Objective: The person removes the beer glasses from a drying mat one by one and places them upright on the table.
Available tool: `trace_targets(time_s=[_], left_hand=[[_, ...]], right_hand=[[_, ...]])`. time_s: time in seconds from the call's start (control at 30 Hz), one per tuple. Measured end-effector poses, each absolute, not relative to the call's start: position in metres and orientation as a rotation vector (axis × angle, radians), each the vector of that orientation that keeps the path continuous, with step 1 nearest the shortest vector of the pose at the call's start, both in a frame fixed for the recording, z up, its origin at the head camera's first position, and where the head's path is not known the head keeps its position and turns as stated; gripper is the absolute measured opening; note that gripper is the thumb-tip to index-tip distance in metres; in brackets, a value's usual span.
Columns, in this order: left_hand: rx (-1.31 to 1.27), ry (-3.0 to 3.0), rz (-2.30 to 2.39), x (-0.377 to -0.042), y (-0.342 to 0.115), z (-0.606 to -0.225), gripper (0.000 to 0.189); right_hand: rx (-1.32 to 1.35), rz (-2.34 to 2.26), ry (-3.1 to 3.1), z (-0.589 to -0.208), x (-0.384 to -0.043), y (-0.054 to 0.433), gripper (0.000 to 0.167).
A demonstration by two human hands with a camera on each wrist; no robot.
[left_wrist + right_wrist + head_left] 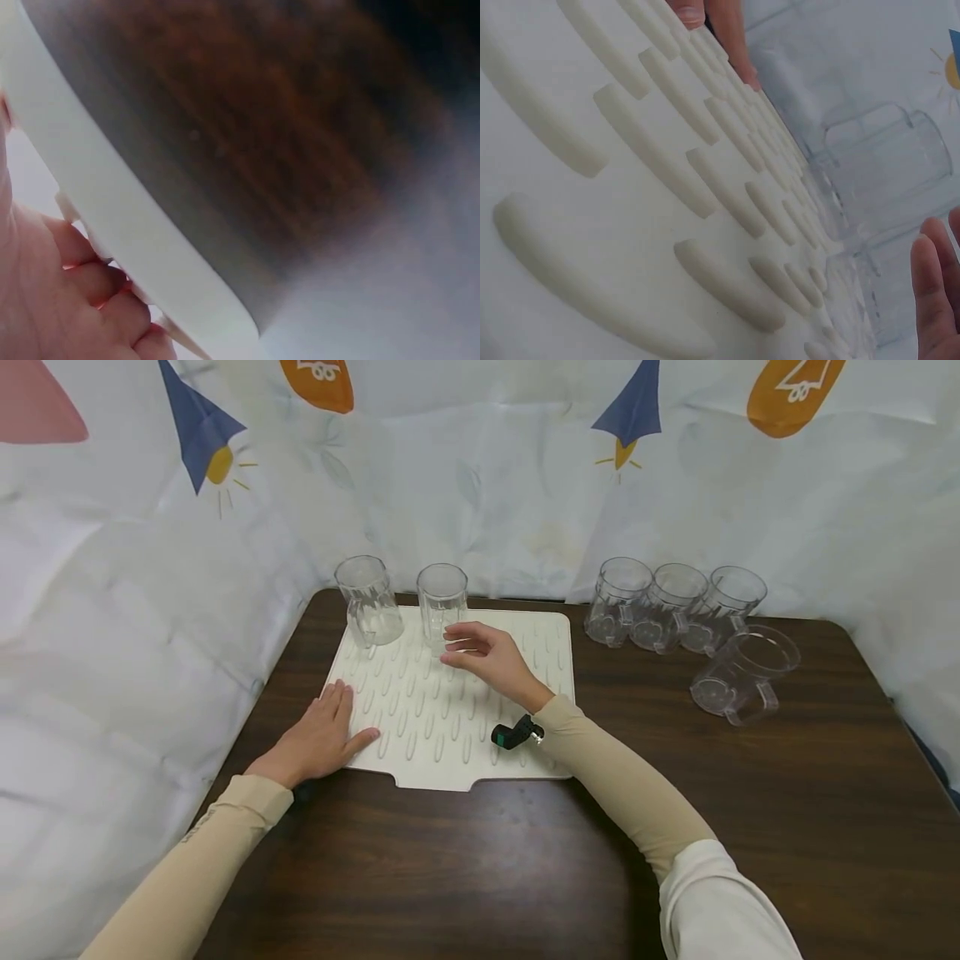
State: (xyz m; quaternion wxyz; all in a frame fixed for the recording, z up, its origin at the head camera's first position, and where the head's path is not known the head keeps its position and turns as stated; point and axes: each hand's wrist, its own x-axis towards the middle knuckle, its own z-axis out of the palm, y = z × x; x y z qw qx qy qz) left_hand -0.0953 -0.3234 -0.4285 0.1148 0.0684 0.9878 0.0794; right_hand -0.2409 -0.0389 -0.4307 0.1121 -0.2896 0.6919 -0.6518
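A white ribbed drying board (442,727) lies on the dark table. My left hand (318,735) rests flat along the board's left edge, fingers straight and thumb spread over the surface. In the left wrist view its fingers (97,285) show beside the board's white edge (127,202). Two clear glass mugs stand at the back of the board: a left mug (371,606) and a second mug (442,589). My right hand (491,662) is just in front of the second mug, fingers loosely bent and apart from it. The right wrist view shows these fingers (928,292) holding nothing.
Three clear mugs stand in a row at the table's back right: a left one (618,597), a middle one (667,610) and a right one (727,602). Another mug (742,672) stands in front of them. A patterned white curtain (510,477) hangs behind the table (480,860).
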Motion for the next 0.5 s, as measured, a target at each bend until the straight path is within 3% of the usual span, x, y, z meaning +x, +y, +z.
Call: trace_targets(time_s=[0.5], left_hand=[[0.191, 2.889, 0.213, -0.093, -0.320, -0.425, 0.092]], right_hand=[[-0.804, -1.899, 2.062, -0.431, -0.245, -0.058, 0.043]])
